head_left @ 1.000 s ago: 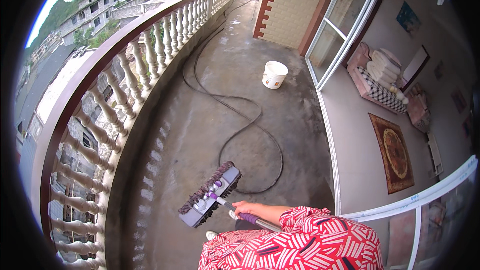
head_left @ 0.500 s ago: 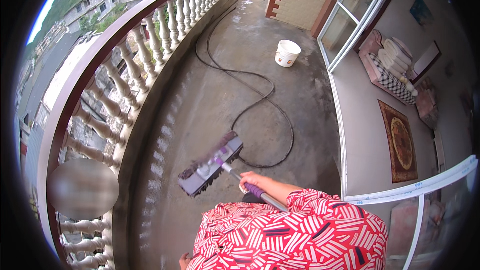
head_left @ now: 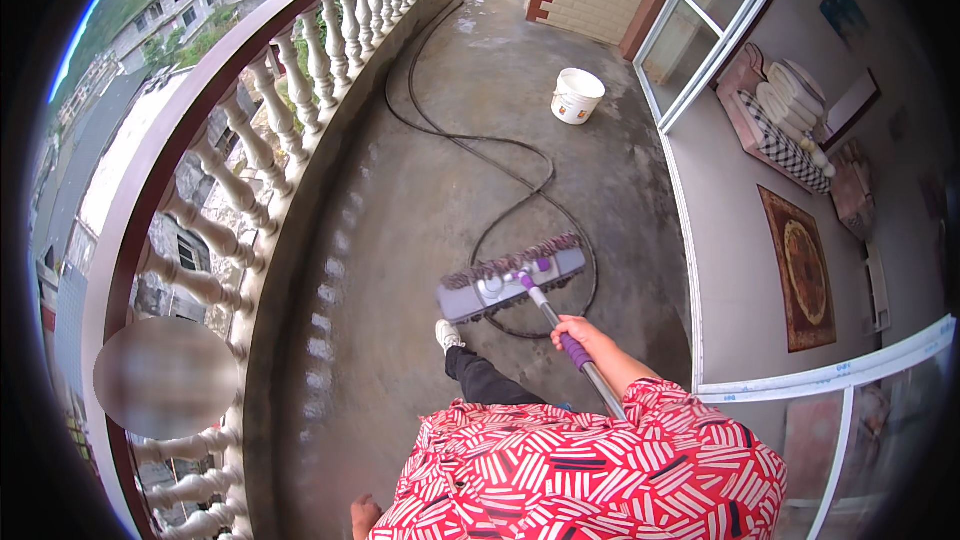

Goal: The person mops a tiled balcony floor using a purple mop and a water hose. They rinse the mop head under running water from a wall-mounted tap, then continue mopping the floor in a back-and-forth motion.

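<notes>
A flat mop (head_left: 513,285) with a wide grey head and dark shaggy fringe is out in front of me, tilted, overlapping the loop of a black hose (head_left: 548,178). Whether its head touches the wet concrete floor cannot be told. My right hand (head_left: 583,334) is closed around the mop's handle by its purple grip, and the pole runs back beside my red patterned shirt. Low at my left side, my left hand (head_left: 365,517) hangs beside the shirt, away from the mop. Its fingers are too small and partly hidden to read.
A white bucket (head_left: 577,97) stands farther ahead on the right. Along the left runs a balustrade (head_left: 222,172) with a brown rail. A glass sliding door (head_left: 690,25) and its floor track border the right side, with a furnished room beyond. My white shoe (head_left: 448,336) is just below the mop head.
The mop head has swung right and slightly away from me, turning more crosswise. My right hand moved right with its handle. My leg and white shoe have come into view.
</notes>
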`<action>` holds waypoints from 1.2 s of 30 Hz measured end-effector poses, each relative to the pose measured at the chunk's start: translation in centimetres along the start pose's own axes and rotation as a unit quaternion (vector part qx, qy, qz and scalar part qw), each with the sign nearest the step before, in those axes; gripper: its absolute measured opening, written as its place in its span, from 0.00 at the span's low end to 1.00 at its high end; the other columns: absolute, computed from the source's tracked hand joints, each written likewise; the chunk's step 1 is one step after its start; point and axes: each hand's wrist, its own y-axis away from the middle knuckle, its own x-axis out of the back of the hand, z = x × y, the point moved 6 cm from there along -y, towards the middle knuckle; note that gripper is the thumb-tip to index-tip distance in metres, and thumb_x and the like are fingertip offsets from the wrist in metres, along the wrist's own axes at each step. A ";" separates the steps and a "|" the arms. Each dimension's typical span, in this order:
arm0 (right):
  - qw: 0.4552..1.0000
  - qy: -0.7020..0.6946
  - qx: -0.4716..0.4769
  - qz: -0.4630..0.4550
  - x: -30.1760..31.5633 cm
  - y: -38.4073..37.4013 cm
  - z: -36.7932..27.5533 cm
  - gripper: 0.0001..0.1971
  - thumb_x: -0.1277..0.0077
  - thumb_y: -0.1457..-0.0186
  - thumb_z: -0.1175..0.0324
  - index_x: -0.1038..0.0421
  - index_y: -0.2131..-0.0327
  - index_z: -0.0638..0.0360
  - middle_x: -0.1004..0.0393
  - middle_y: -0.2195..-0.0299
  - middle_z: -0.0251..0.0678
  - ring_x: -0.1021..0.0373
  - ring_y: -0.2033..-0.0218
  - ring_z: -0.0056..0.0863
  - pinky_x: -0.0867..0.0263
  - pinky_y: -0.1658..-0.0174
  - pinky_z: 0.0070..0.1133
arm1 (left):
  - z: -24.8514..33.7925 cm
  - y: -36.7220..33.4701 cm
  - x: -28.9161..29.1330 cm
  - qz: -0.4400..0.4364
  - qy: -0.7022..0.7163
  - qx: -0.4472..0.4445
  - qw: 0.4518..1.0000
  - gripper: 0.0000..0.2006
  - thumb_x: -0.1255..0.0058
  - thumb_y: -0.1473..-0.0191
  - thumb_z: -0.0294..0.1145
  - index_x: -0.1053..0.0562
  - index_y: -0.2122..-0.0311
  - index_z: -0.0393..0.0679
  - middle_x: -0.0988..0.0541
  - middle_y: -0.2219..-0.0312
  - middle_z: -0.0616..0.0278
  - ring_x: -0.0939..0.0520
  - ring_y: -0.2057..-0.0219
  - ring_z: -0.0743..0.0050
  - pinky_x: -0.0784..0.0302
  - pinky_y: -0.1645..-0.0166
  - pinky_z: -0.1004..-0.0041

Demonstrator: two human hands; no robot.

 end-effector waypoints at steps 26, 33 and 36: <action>0.991 -0.115 0.000 0.073 -4.9 -23.2 -17.2 0.06 0.60 0.58 0.71 0.38 0.76 0.64 0.33 0.80 0.40 0.34 0.83 0.27 0.36 0.79 0.21 | 40.3 -37.1 16.4 -0.050 -0.073 0.016 0.996 0.16 0.54 0.61 0.28 0.28 0.62 0.40 0.24 0.73 0.50 0.22 0.71 0.65 0.26 0.69 0.68; 0.973 -0.213 -0.038 0.077 -6.9 -28.3 -20.1 0.10 0.60 0.58 0.66 0.37 0.78 0.65 0.34 0.80 0.39 0.34 0.82 0.28 0.35 0.79 0.21 | 49.7 -52.8 22.5 -0.120 -0.460 -0.266 0.838 0.17 0.55 0.60 0.27 0.30 0.60 0.37 0.24 0.73 0.49 0.21 0.73 0.67 0.26 0.70 0.70; 0.967 -0.226 -0.078 0.083 -9.2 -30.0 -22.0 0.10 0.60 0.58 0.66 0.38 0.78 0.64 0.34 0.81 0.38 0.35 0.82 0.29 0.35 0.80 0.22 | 53.5 -58.8 29.6 -0.083 -0.195 -0.049 0.976 0.20 0.58 0.58 0.24 0.34 0.55 0.33 0.24 0.71 0.46 0.21 0.75 0.67 0.25 0.72 0.72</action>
